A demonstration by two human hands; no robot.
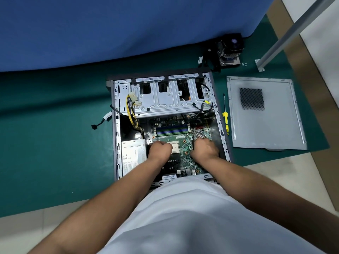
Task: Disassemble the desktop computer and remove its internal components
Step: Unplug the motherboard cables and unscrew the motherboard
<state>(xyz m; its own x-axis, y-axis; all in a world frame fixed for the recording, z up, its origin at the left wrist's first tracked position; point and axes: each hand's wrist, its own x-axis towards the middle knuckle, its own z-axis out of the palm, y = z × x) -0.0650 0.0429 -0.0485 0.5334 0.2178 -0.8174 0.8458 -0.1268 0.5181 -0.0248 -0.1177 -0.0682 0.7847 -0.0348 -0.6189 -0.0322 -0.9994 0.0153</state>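
An open desktop case lies on a green mat. Inside it sits the green motherboard with its bare CPU and blue memory slots. A grey power supply fills the lower left corner, and a metal drive cage spans the top. My left hand rests on the board just left of the CPU, fingers curled under. On the board's right part, below a small heatsink, lies my right hand, also curled. What the fingers hold is hidden.
The removed side panel lies right of the case, with a yellow screwdriver between them. A CPU cooler with fan and small screws sit at the back right. A loose cable trails left of the case.
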